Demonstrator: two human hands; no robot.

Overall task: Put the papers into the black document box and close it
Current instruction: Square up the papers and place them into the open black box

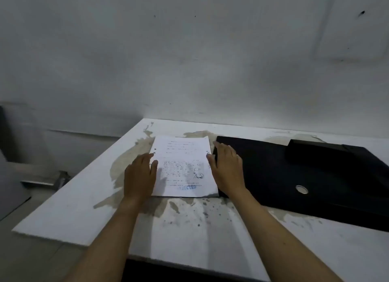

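Papers [182,166]: a thin white stack lying flat on the white table [69,197], near its far edge and just left of the black document box [299,176]. The top sheet carries printed lines, a block of text in the middle, a small scribble at lower right, and a blue stamp near the bottom edge. Punch holes show along both side edges.

My left hand [140,174] lies palm down at the stack's left edge, fingers spread and flat; the fingertips overlap the sheet's margin, with nothing pinched. My right hand [227,168] stands at the right edge, fingers extended and loose, thumb side touching the paper, the rest of the hand over the gap where paper meets box. Neither hand is closed on anything; I cannot tell whether the right fingers reach under the stack.

The box lies flat to the right of the papers, its left edge touching or nearly touching them. A round silver fitting [301,189] sits on its top surface toward the near side. A raised black block [315,153] rests at its far right part.

The table surface is stained with brownish patches and dark specks around the stack. A grey wall [189,60] rises behind.
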